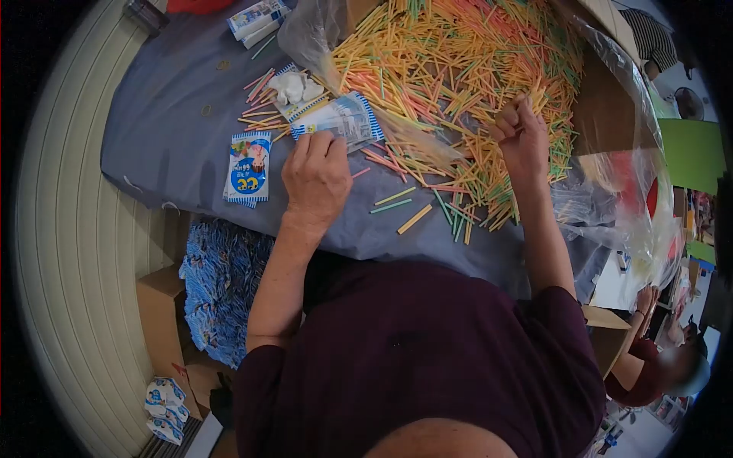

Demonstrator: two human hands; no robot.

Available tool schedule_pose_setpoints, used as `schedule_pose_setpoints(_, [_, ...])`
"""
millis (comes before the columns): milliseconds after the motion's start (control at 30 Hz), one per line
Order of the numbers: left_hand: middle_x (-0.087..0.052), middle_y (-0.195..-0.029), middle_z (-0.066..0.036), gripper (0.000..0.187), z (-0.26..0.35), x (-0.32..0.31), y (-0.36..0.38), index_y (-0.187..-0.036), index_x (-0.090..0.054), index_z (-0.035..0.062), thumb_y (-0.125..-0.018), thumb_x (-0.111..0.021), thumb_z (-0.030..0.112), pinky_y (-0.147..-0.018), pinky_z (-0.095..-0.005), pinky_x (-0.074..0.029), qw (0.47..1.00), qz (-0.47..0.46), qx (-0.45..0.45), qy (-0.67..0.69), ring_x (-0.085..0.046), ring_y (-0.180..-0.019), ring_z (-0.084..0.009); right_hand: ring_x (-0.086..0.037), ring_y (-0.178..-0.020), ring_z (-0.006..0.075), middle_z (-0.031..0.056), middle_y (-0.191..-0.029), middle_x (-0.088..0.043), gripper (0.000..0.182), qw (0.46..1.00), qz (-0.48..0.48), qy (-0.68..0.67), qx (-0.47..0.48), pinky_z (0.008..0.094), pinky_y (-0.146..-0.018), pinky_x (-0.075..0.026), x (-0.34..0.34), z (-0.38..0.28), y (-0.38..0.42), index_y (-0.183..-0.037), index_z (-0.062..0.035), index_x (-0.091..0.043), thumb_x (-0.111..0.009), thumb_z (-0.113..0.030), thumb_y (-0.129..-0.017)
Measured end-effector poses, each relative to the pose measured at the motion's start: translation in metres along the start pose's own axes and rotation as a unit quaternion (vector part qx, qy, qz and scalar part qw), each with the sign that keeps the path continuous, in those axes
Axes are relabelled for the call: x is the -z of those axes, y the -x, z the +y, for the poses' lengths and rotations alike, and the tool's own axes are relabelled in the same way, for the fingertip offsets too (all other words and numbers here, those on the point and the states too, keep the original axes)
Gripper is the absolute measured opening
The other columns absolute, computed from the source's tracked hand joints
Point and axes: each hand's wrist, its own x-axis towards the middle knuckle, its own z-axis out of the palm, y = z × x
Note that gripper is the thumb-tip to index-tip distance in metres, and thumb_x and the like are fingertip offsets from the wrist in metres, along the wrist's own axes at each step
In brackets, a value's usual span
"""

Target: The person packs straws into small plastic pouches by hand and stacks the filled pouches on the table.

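Observation:
My left hand point(317, 174) is closed, with its fingers pressed on the near edge of a stack of clear-faced packets point(345, 120) with blue-striped ends. Above the pile of thin coloured sticks point(435, 61), my right hand point(524, 141) is curled in a pinch. Yellow sticks show at its fingertips, though they partly blend with the pile behind. A crumpled white wad point(294, 88) lies on another packet just beyond the left hand. To the left of that hand lie printed blue-and-white packets point(248, 168), overlapping each other.
Grey cloth point(175, 145) covers the table. Clear plastic lining point(313, 38) edges the stick pile, with cardboard point(611, 107) at right. A box below holds many blue packets point(225, 290). More packets point(256, 19) lie at the back. Another person point(649, 366) is at far right.

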Motion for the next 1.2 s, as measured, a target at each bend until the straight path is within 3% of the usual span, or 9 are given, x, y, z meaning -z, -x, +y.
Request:
schedule_pose_setpoints(200, [-0.056, -0.079, -0.005, 0.004, -0.006, 0.01, -0.01, -0.073, -0.061, 0.0063, -0.072, -0.065, 0.005, -0.066, -0.0358, -0.05, 1.0, 0.022, 0.001, 0.003, -0.058, -0.08, -0.0256, -0.035, -0.054, 0.009, -0.0034, -0.066, -0.043, 0.016, 0.984, -0.088, 0.112, 0.106, 0.0258, -0.049, -0.032, -0.024, 0.001, -0.026, -0.094, -0.0092, -0.055, -0.054, -0.024, -0.1])
schedule_pose_setpoints(300, [-0.057, -0.08, -0.005, 0.003, -0.007, 0.012, -0.006, -0.076, -0.064, 0.0058, -0.073, -0.065, 0.006, -0.067, -0.0357, -0.05, 1.0, -0.02, 0.013, -0.015, -0.058, -0.081, -0.0258, -0.059, -0.067, 0.0175, 0.0062, -0.082, -0.061, 0.035, 0.769, -0.148, 0.616, 0.085, 0.0305, -0.059, -0.047, -0.034, 0.017, -0.053, -0.117, -0.0011, -0.059, -0.064, -0.024, -0.091])
schedule_pose_setpoints(333, [-0.057, -0.08, -0.005, 0.004, -0.006, 0.011, -0.005, -0.078, -0.065, 0.0057, -0.074, -0.065, 0.006, -0.067, -0.0358, -0.05, 0.999, -0.027, 0.017, -0.009, -0.058, -0.081, -0.0259, -0.059, -0.067, 0.0175, 0.0062, -0.082, -0.061, 0.035, 0.77, -0.148, 0.614, 0.085, 0.0305, -0.059, -0.047, -0.039, 0.025, -0.053, -0.117, -0.0011, -0.059, -0.064, -0.024, -0.091])
schedule_pose_setpoints(400, [-0.057, -0.081, -0.005, 0.005, -0.002, 0.016, -0.006, -0.078, -0.066, 0.0056, -0.074, -0.065, 0.005, -0.067, -0.0358, -0.05, 0.999, -0.034, 0.026, 0.005, -0.058, -0.081, -0.0259, -0.061, -0.099, 0.03, 0.0124, -0.112, -0.058, 0.041, 0.465, -0.195, 0.831, 0.236, 0.0383, -0.081, -0.051, -0.054, 0.046, -0.049, -0.119, 0.0005, -0.055, -0.066, -0.019, -0.086])
schedule_pose_setpoints(667, [-0.057, -0.08, -0.005, 0.006, -0.014, 0.017, -0.013, -0.078, -0.066, 0.0058, -0.072, -0.066, 0.004, -0.066, -0.037, -0.049, 0.996, -0.032, 0.052, 0.062, -0.057, -0.08, -0.0262, -0.052, -0.115, 0.0301, 0.0172, -0.116, -0.054, 0.026, 0.308, -0.209, 0.91, 0.182, 0.0493, -0.095, -0.042, -0.081, 0.052, -0.059, -0.109, -0.0023, -0.058, -0.057, -0.013, -0.084])
schedule_pose_setpoints(767, [-0.057, -0.08, -0.005, 0.008, -0.015, 0.018, -0.012, -0.081, -0.067, 0.0055, -0.073, -0.067, 0.004, -0.066, -0.0379, -0.048, 1.0, -0.003, 0.005, 0.0, -0.057, -0.08, -0.0261, -0.057, -0.106, 0.0284, 0.015, -0.109, -0.06, 0.026, 0.356, -0.203, 0.892, 0.191, 0.0444, -0.091, -0.045, -0.073, 0.04, -0.062, -0.111, -0.0018, -0.059, -0.051, -0.011, -0.088])
schedule_pose_setpoints(833, [-0.056, -0.08, -0.006, 0.011, -0.016, 0.013, -0.003, -0.084, -0.068, 0.0052, -0.073, -0.068, 0.006, -0.067, -0.0382, -0.049, 0.998, -0.05, 0.028, -0.009, -0.057, -0.083, -0.026, -0.06, -0.092, 0.0257, 0.0105, -0.101, -0.064, 0.026, 0.752, -0.147, 0.636, 0.089, 0.04, -0.083, -0.047, -0.065, 0.029, -0.06, -0.113, -0.0007, -0.06, -0.049, -0.009, -0.091])
schedule_pose_setpoints(967, [-0.058, -0.082, -0.006, 0.013, -0.011, 0.023, -0.006, -0.086, -0.069, 0.0055, -0.073, -0.07, 0.008, -0.067, -0.0383, -0.049, 0.996, -0.056, 0.054, 0.038, -0.058, -0.085, -0.0263, -0.053, -0.072, 0.0158, 0.0065, -0.084, -0.062, 0.021, 0.944, -0.072, 0.313, 0.079, 0.0331, -0.069, -0.044, -0.028, 0.028, -0.068, -0.104, -0.0004, -0.061, -0.05, -0.002, -0.086])
schedule_pose_setpoints(1200, [-0.059, -0.078, -0.005, 0.01, -0.026, 0.022, -0.009, -0.081, -0.069, 0.0069, -0.071, -0.072, 0.005, -0.063, -0.0389, -0.049, 0.993, -0.036, 0.063, 0.088, -0.059, -0.076, -0.0258, -0.049, -0.062, 0.0104, 0.0018, -0.073, -0.058, 0.01, 0.976, -0.114, 0.109, 0.148, 0.0276, -0.057, -0.04, -0.02, 0.022, -0.074, -0.092, -0.0007, -0.064, -0.063, -0.011, -0.089])
